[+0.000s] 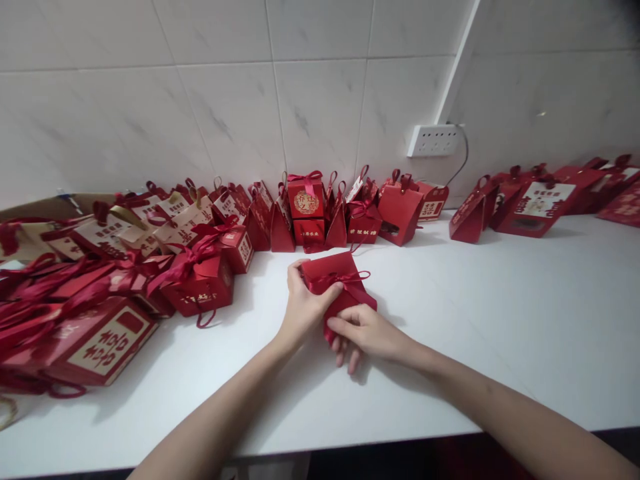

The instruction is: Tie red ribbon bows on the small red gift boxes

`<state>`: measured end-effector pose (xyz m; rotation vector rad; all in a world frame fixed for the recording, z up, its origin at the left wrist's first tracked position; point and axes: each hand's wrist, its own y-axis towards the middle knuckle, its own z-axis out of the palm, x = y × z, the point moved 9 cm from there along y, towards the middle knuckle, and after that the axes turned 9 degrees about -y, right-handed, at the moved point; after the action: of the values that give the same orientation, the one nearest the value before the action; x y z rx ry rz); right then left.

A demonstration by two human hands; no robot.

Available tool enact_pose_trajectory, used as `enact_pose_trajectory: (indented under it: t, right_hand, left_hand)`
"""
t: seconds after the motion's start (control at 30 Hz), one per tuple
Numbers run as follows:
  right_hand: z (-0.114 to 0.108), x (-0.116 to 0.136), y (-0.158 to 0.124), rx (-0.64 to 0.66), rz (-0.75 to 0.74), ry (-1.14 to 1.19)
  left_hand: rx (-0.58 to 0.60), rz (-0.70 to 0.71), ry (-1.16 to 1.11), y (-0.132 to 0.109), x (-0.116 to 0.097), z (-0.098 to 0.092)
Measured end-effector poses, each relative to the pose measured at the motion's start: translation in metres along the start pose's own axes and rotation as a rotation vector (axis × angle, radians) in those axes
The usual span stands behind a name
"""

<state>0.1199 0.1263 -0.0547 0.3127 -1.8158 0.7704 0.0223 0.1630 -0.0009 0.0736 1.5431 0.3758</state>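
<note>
A small red gift box (327,265) is held tilted just above or on the white table, in front of me. Across it runs a red satin ribbon (345,279) with a bow loop sticking out to the right. My left hand (306,305) grips the box from its left side, thumb pressed on the ribbon's middle. At the near edge of the box, my right hand (367,331) pinches the hanging ribbon end between thumb and forefinger, its other fingers curled below. The underside of the box is hidden.
Many red gift boxes (111,341) with ribbons crowd the left of the table (450,320). A row of boxes (400,210) lines the tiled wall, and more boxes (535,207) stand at right. A power strip (434,141) with a cable hangs on the wall.
</note>
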Motion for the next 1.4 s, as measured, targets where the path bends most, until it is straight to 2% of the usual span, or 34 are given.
enact_pose_trajectory:
  t: [0.1, 0.2, 0.5, 0.67, 0.73, 0.83, 0.9, 1.0, 1.03, 1.07, 1.23, 1.4]
  right_hand:
    - [-0.001, 0.003, 0.003, -0.035, -0.079, -0.024]
    - [-0.006, 0.004, 0.000, -0.033, -0.101, -0.136]
    - [-0.001, 0.006, -0.003, 0.071, -0.172, -0.247]
    - [0.015, 0.007, -0.005, 0.169, -0.173, -0.318]
    - [0.014, 0.010, -0.008, 0.180, -0.168, -0.322]
    - [-0.003, 0.009, -0.015, 0.202, -0.103, -0.351]
    - [-0.031, 0.007, -0.019, 0.138, -0.055, -0.373]
    - [-0.092, 0.017, -0.023, -0.217, -0.105, -0.368]
    - [-0.105, 0.019, -0.024, -0.298, -0.118, -0.377]
    - [-0.111, 0.019, -0.023, -0.319, -0.117, -0.389]
    - [-0.087, 0.012, -0.014, -0.062, -0.119, -0.342]
    - [-0.076, 0.017, -0.021, 0.007, -0.125, -0.363]
  left_hand:
    - [0.055, -0.058, -0.032, 0.001, 0.005, 0.004]
    - [0.056, -0.051, -0.036, 0.002, 0.004, 0.003]
    - [0.016, -0.071, -0.006, 0.004, 0.007, 0.002]
    - [0.010, -0.061, 0.029, 0.006, 0.009, -0.001]
    - [0.008, -0.067, 0.022, 0.007, 0.010, -0.002]
    - [0.011, -0.089, -0.016, 0.007, 0.011, -0.002]
    - [0.023, -0.092, -0.038, 0.006, 0.010, 0.000]
    - [0.041, -0.086, -0.052, 0.005, 0.009, 0.001]
    - [0.045, -0.088, -0.055, 0.005, 0.009, 0.002]
    - [0.049, -0.093, -0.058, 0.004, 0.009, 0.002]
    - [0.054, -0.095, -0.038, 0.005, 0.009, 0.002]
    - [0.040, -0.115, -0.017, 0.005, 0.010, 0.001]
